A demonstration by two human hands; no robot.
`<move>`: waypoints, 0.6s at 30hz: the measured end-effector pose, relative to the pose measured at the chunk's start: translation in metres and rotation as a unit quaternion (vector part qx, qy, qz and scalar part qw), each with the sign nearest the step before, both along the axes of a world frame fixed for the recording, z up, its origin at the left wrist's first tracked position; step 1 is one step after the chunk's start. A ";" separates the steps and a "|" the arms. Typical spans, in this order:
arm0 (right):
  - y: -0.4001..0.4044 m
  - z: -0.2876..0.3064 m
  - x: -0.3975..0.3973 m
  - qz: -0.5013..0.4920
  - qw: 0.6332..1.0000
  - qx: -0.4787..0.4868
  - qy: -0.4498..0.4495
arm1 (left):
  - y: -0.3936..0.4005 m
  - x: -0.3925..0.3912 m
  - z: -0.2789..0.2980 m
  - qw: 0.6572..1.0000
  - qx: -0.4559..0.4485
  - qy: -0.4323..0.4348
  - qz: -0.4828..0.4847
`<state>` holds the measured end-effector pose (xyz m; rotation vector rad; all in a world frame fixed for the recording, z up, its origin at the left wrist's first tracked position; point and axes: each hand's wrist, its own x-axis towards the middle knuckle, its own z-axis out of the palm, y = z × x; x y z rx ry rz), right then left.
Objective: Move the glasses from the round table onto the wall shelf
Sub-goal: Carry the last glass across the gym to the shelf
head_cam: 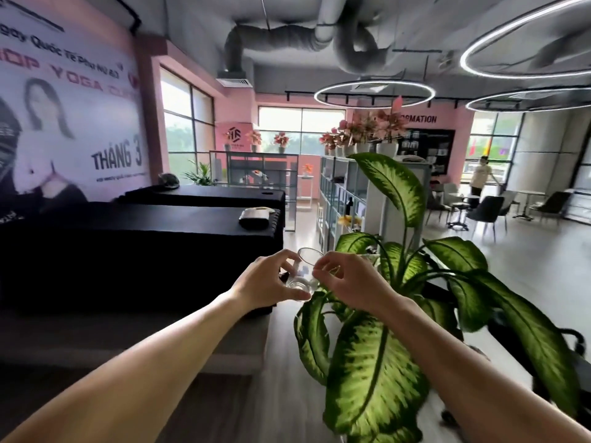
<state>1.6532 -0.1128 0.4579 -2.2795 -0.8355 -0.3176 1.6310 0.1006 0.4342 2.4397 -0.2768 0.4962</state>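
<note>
Both arms reach forward at chest height. The left hand [267,279] grips a clear glass [303,273] around its base, tilted; the right hand [348,282] pinches its rim. A large leafy plant [377,362] stands just beside and below the right arm. Black tables [144,244] fill the left side. Between them, an open strip of floor [281,394] runs ahead.

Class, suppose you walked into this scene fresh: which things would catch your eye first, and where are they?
Centre frame, the left hand and right hand hold a clear glass between them. Lower right, a big variegated leafy plant crowds the view. On the left wall hangs a large yoga poster.
</note>
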 end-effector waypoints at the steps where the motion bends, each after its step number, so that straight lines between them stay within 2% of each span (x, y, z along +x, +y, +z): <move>1: 0.005 -0.001 0.018 0.010 1.000 -0.001 0.001 | 0.005 0.014 0.000 1.000 0.001 0.001 0.010; 11: 0.071 0.023 0.198 0.120 0.992 -0.009 -0.029 | 0.061 0.146 0.018 0.993 -0.016 -0.006 0.116; 18: 0.151 0.002 0.296 0.177 0.984 -0.014 -0.022 | 0.124 0.212 -0.005 0.983 -0.036 0.011 0.178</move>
